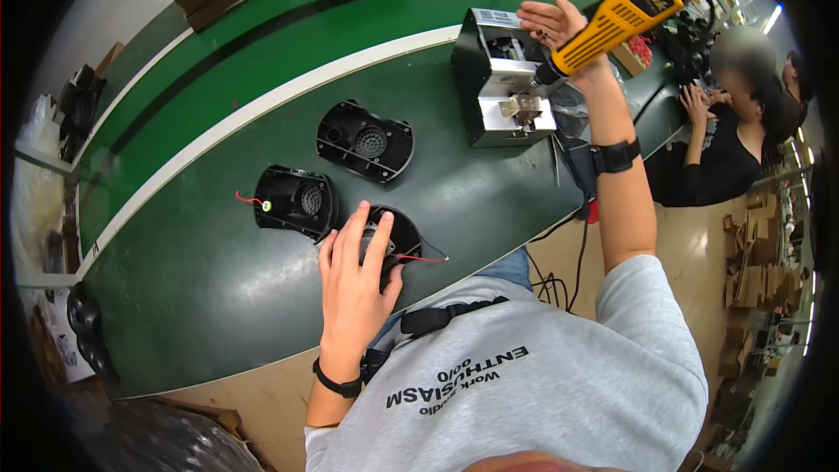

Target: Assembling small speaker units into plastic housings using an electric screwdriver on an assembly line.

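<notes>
My left hand [354, 275] lies with its fingers spread over a black plastic speaker housing [402, 236], partly covering it. A red wire [421, 258] trails from that housing toward the table's near edge. My right hand [559, 24] is raised at the screw feeder machine [502, 79], its fingers stretched out. Small dark bits, too small to name, show by those fingers. A yellow electric screwdriver [616, 24] passes in front of the palm and wrist, its tip pointing down at the machine; no fingers wrap around it.
Two more black housings, one [365, 142] farther off and one [297, 201] with a red wire, lie left of the machine. Behind them runs a green conveyor belt [262, 44] with a white edge. A co-worker [738, 135] sits at the right. Cables hang below the table's near edge.
</notes>
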Motion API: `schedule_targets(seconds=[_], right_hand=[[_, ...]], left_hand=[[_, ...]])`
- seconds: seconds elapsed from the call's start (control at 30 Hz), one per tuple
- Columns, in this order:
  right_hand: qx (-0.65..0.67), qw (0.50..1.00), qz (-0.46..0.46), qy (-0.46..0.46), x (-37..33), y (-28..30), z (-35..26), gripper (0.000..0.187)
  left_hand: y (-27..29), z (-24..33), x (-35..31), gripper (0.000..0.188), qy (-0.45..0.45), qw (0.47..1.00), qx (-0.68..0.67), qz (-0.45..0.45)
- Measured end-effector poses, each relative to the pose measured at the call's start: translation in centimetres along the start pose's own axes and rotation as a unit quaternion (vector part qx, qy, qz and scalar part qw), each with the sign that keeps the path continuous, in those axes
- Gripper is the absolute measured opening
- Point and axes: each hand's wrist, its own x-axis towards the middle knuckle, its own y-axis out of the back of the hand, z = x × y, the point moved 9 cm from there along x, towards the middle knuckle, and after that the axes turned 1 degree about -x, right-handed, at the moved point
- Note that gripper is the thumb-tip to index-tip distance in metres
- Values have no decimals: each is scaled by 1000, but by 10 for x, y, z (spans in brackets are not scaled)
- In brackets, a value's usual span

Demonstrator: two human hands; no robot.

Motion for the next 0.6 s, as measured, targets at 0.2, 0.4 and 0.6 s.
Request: schedule_targets(seconds=[0.2,0.4,0.6], right_hand=[[-74,995,-65,24,-7,-6,-1,67],[116,923,239,277,-97,41,-35,24],[-250,946,-177,102,-181,-191,58,38]], left_hand=[[9,-9,-10,82,24,998,-39,37],[43,-30,-5,38,31,986,-43,158],[41,-17,16,30,54,994,69,66]])
